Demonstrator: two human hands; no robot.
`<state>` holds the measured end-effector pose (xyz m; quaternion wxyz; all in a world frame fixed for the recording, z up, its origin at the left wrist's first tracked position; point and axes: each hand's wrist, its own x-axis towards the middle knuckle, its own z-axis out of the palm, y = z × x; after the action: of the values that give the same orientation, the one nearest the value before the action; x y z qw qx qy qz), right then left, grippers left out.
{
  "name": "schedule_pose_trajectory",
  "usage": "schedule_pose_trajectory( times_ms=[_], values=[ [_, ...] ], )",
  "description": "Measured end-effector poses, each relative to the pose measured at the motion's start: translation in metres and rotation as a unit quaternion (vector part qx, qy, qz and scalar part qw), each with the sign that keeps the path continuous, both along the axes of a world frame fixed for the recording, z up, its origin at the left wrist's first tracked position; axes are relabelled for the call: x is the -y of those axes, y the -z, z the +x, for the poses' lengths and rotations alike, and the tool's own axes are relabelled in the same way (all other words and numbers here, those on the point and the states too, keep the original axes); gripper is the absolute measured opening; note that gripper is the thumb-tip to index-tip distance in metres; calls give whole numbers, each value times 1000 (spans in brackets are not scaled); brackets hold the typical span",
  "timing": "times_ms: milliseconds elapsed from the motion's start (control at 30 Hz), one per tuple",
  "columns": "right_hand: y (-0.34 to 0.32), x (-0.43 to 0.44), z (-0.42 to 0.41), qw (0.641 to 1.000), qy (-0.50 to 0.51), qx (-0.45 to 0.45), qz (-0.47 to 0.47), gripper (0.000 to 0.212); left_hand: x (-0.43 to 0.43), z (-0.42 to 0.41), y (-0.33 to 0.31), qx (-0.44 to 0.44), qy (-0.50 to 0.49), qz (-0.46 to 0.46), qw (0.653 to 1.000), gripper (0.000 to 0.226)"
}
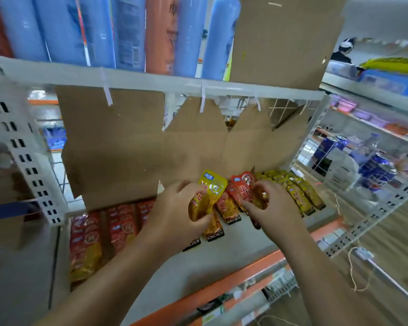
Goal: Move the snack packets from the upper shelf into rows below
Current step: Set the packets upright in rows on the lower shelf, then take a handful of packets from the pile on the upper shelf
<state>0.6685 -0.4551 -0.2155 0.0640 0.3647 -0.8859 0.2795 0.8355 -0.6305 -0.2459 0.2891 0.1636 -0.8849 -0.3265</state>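
Packets fill the lower shelf (245, 245) in rows: red packets (85, 241) at the left below the hanging cardboard (118, 147), yellow packets (299, 191) at the right, and a few loose packets (229, 210) with black bottom bands lying flat under our hands. Bare grey board runs from these forward to the orange front edge (245, 271), which gives us open room, while the cardboard closes off the back. Our left hand (174, 208) grips a glossy yellow packet (210, 191) held upright just above the shelf, and our right hand (269, 205) pinches a red packet (242, 187) just beside it.
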Motion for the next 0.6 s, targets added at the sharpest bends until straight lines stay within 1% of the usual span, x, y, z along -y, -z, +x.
schedule_pose_trajectory(
  times_ms=[100, 167, 267, 367, 500, 600],
  values=[
    [28, 1, -22, 1000, -3, 9, 5, 50, -8, -12, 22, 7, -15, 16, 1000, 47],
    [49, 3, -39, 999, 1, 31, 25, 56, -20, -19, 41, 32, -34, 28, 999, 49],
    [81, 9, -62, 997, -4, 41, 58, 70, -42, -32, 73, 48, -77, 47, 995, 48],
    [112, 17, -86, 995, -23, 53, 77, 66, -65, -50, 102, 54, -130, 49, 989, 46],
    [145, 29, -117, 995, -51, 56, 61, 66, -95, -72, 122, 43, -222, 64, 972, 49],
    [163, 35, -128, 994, -76, 39, 64, 65, -105, -85, 133, 76, -272, 35, 959, 58]
  ],
)
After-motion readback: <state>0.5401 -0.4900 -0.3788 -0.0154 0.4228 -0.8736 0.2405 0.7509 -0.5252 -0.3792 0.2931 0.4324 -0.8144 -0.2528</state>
